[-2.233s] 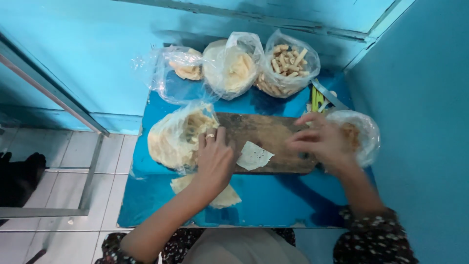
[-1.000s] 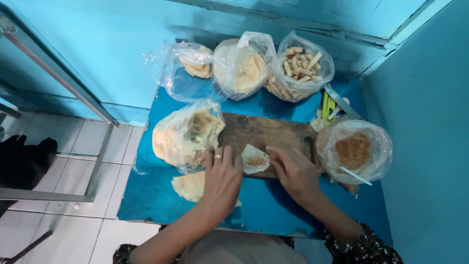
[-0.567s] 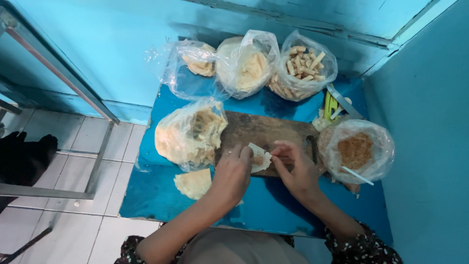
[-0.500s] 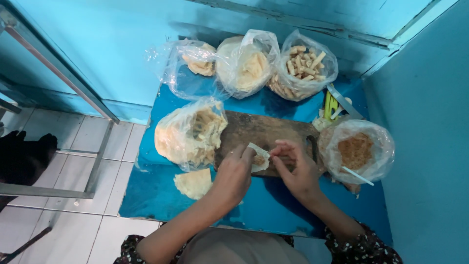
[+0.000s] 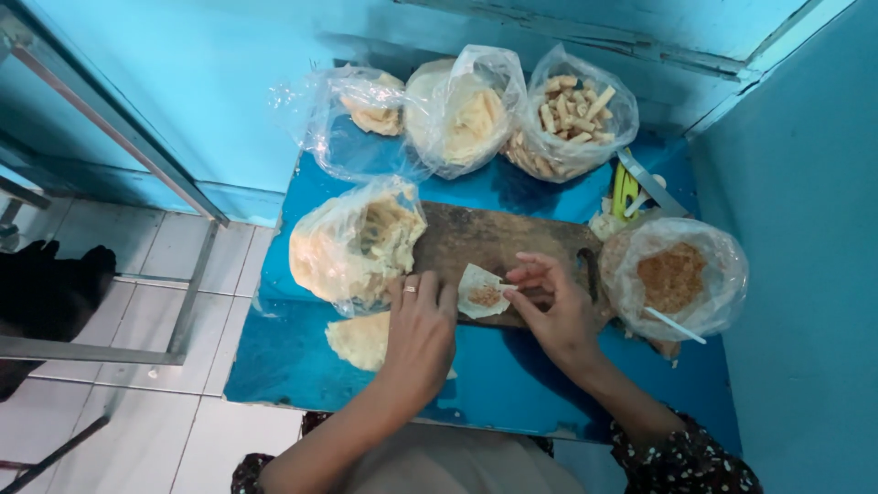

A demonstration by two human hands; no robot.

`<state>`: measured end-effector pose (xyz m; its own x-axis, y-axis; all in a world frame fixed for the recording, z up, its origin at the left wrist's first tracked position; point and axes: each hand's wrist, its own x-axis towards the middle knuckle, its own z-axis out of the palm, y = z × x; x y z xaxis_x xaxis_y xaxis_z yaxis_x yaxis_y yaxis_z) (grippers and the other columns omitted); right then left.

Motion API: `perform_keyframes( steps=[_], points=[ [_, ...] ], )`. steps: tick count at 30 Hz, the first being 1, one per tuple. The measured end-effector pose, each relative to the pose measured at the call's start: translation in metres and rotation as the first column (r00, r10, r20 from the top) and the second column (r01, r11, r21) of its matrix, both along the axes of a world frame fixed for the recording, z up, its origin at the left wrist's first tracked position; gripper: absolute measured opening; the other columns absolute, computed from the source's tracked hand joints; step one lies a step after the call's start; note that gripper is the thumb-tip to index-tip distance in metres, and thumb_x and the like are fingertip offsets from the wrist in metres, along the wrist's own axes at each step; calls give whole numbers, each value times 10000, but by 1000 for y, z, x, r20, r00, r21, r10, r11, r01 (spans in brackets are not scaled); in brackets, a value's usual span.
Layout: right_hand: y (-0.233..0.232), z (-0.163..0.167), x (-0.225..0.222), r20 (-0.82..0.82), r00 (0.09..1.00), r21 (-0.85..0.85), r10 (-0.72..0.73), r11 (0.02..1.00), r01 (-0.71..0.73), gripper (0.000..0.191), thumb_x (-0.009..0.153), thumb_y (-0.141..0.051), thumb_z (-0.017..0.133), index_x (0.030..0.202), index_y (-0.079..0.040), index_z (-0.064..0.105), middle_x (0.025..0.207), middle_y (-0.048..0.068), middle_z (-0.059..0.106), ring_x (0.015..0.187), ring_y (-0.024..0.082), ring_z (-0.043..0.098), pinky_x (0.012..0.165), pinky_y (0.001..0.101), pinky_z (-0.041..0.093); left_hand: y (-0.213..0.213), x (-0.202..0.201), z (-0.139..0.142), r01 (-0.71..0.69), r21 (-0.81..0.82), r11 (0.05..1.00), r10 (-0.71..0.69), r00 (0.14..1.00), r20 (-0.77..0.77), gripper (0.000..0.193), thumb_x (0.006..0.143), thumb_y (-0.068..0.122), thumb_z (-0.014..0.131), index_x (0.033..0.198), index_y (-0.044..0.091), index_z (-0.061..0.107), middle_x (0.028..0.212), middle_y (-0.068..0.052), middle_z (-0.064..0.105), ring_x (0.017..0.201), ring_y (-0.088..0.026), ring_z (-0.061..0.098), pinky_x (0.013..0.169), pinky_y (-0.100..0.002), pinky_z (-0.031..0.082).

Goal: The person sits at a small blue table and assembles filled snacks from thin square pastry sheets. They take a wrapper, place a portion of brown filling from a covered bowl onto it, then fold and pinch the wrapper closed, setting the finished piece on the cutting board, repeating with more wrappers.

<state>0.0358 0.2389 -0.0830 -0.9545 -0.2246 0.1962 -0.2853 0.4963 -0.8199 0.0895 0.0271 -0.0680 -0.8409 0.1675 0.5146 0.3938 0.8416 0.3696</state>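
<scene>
- The blue table (image 5: pixel 512 393) lies under both my hands, a dark wooden board (image 5: pixel 498 242) across it just beyond them.
- Past my left hand (image 5: pixel 419 331), a plastic bag of thin wrappers (image 5: pixel 352 242); loose wrappers (image 5: pixel 358 340) lie beside its wrist.
- Beside my right hand (image 5: pixel 558 306), a bag of brown filling (image 5: pixel 675 279) with a spoon.
- Farther off, three bags (image 5: pixel 476 114) line the wall.
- Between my hands, the small wrapper (image 5: pixel 482 293) with filling, both sets of fingertips pinching its edges.
</scene>
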Motion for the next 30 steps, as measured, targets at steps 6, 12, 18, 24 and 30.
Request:
perform_keyframes(
  steps=[6, 12, 18, 24, 30],
  points=[
    [1, -1, 0, 46, 999, -116, 21, 993, -16, 524, 894, -28, 751, 1361, -69, 516, 1113, 91, 698, 978, 148, 731, 785, 301, 647, 3, -4, -1, 37, 198, 979, -70, 984, 162, 327, 735, -76, 552, 1057, -20, 572, 1019, -235, 572, 1003, -450, 567, 842, -516, 467],
    [1, -3, 1, 85, 996, -186, 20, 983, -4, 527, 885, -18, 745, 1357, -63, 516, 1106, 92, 696, 963, 152, 726, 769, 297, 638, 12, -8, -4, 119, 465, 877, -185, 978, 99, 373, 826, -117, 503, 1181, -20, 566, 1044, -247, 619, 968, -480, 598, 792, -518, 497],
    [4, -6, -1, 120, 990, -251, 69, 967, -36, 511, 914, -11, 719, 1373, -62, 498, 1130, 97, 670, 1016, 163, 717, 803, 309, 643, 16, -20, -11, 125, 602, 789, -202, 977, 61, 157, 922, -77, 566, 1051, 9, 588, 983, -220, 612, 931, -468, 619, 762, -495, 499],
    [0, -10, -1, 110, 991, -287, 73, 957, -38, 509, 911, 8, 716, 1368, -52, 499, 1123, 107, 663, 1023, 166, 708, 808, 304, 635, 20, -14, -14, 144, 586, 798, -200, 979, 31, 213, 876, -101, 607, 1066, -5, 590, 1039, -222, 575, 969, -474, 589, 778, -502, 487],
    [-4, -18, 0, 143, 983, -375, 113, 925, -52, 471, 926, 21, 705, 1353, -32, 512, 1117, 105, 679, 1027, 179, 720, 842, 305, 621, 20, -12, -17, 123, 614, 779, -197, 979, 54, 206, 899, -108, 605, 1092, -47, 568, 1229, -232, 529, 985, -437, 618, 764, -471, 513]
  ],
)
